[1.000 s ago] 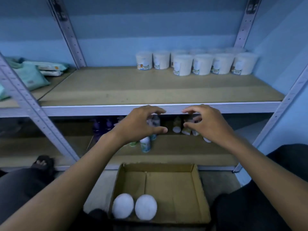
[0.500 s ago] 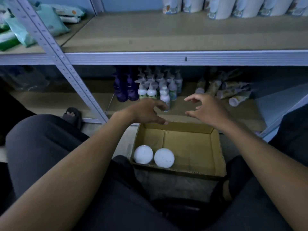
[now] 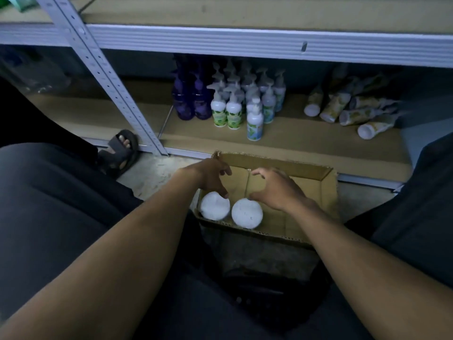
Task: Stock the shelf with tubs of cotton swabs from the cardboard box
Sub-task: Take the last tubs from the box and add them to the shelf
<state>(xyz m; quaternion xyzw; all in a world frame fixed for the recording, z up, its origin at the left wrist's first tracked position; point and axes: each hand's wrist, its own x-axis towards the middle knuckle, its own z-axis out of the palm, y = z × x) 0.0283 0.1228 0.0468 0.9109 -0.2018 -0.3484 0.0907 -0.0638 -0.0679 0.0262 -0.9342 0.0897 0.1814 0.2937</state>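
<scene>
Your left hand (image 3: 212, 177) and right hand (image 3: 274, 190) hover spread, gripping nothing, above two round white-lidded tubs (image 3: 214, 206) side by side in the brown cardboard box's (image 3: 326, 192) near-left corner; the thumbs just reach their lids.

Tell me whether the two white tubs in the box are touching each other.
Apart. The head view shows a thin dark gap between the left tub and the right tub.

Cardboard box (image 3: 328, 192) on concrete floor (image 3: 152, 175)
</scene>
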